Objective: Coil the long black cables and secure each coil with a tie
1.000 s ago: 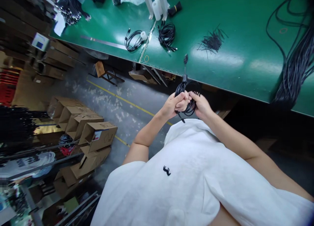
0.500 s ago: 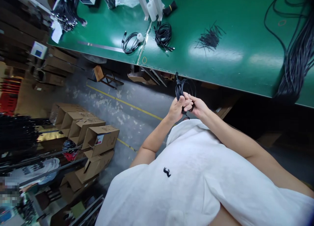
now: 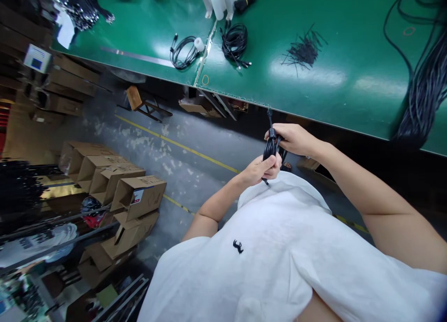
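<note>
Raised since before, right hand (image 3: 295,139) and left hand (image 3: 262,169) both grip the black cable bundle (image 3: 271,147)

Bare green table (image 3: 349,86) ahead; cable bundle (image 3: 424,86) blocks its right side.

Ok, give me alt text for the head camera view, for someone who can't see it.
A person in a white shirt grips a coiled black cable with both hands, left hand below, right hand above, in front of a green table. On it lie two more cable coils and a pile of thin black strips.
</note>
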A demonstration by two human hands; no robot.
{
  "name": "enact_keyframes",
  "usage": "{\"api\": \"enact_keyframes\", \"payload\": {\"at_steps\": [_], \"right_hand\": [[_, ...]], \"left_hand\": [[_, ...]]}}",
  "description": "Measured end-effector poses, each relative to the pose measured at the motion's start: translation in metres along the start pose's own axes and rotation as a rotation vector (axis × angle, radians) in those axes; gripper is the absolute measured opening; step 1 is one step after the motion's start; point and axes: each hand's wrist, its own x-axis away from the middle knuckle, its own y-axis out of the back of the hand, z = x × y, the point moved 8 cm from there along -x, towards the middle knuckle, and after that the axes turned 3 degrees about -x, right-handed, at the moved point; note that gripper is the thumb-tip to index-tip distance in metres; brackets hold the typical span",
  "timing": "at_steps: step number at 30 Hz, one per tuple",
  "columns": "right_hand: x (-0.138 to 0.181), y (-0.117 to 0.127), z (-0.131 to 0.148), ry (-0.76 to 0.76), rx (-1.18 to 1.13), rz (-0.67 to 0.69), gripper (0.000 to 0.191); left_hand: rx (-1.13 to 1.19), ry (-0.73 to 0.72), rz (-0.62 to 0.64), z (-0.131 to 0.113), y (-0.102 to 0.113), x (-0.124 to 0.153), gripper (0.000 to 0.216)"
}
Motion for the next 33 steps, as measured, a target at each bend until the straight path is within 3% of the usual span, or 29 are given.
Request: {"api": "enact_keyframes", "payload": {"at_steps": [3, 6, 10, 12, 16, 23, 28, 33], "right_hand": [[-0.001, -0.007, 0.016, 0.06, 0.225, 0.082, 0.024], [0.003, -0.014, 0.016, 0.036, 0.32, 0.067, 0.024], [0.02, -0.003, 0.016, -0.069, 0.402, -0.172, 0.03], [0.027, 0.001, 0.027, -0.022, 0.473, -0.233, 0.034], [0.032, -0.016, 0.042, 0.226, 0.564, -0.054, 0.032], [0.033, -0.029, -0.008, 0.1, 0.591, 0.25, 0.03], [0.031, -0.007, -0.024, 0.136, 0.309, 0.425, 0.036], [0.014, 0.024, -0.034, 0.202, 0.104, 0.536, 0.045]], "left_hand": [[0.029, 0.031, 0.03, -0.002, 0.0, 0.0, 0.05], [0.054, 0.139, -0.003, -0.003, 0.008, 0.004, 0.046], [-0.029, 0.204, 0.038, -0.008, 0.016, 0.008, 0.033], [-0.077, 0.212, 0.057, -0.009, 0.019, 0.006, 0.034], [-0.239, 0.237, 0.051, -0.004, 0.028, -0.004, 0.035], [-0.304, 0.198, -0.012, 0.0, 0.033, -0.023, 0.054], [-0.348, 0.201, -0.07, -0.012, 0.032, -0.037, 0.057], [-0.401, 0.279, 0.004, -0.037, 0.023, -0.059, 0.051]]}}
